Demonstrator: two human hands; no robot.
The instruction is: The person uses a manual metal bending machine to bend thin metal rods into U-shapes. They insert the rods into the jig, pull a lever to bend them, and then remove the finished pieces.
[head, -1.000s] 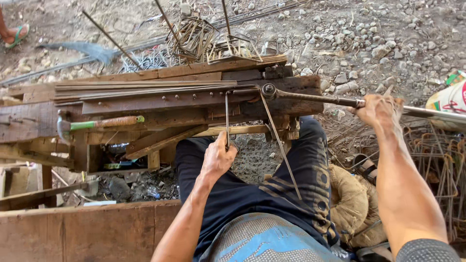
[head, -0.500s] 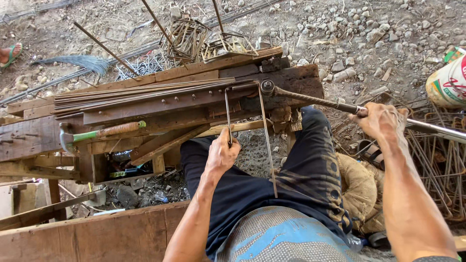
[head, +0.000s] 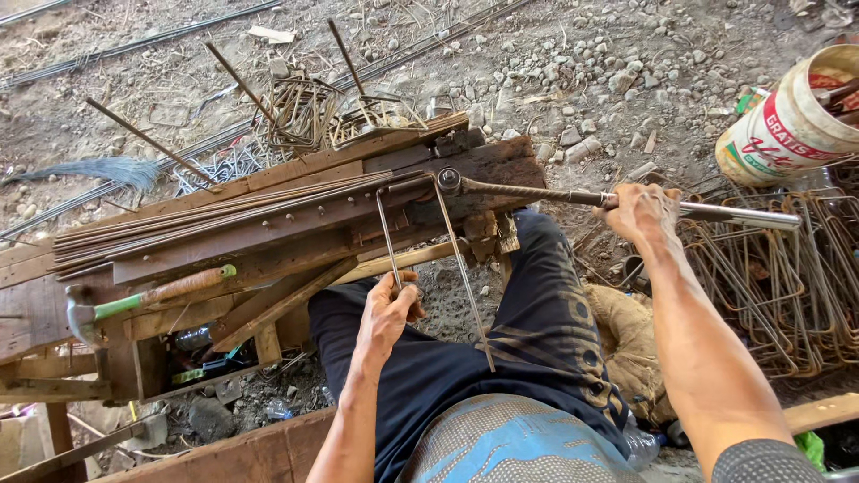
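Outdoor rebar-bending yard: wooden bench (head: 268, 224), steel rods (head: 179, 224), gravel ground (head: 582, 72).

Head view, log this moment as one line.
left hand: grips bent steel rod | right hand: on bending lever | wooden bench: rod bundle, hammer

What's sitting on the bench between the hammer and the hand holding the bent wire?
In the head view, between the hammer and the left hand run slanting wooden braces of the workbench; no loose thing lies there. Beneath shows rubble.
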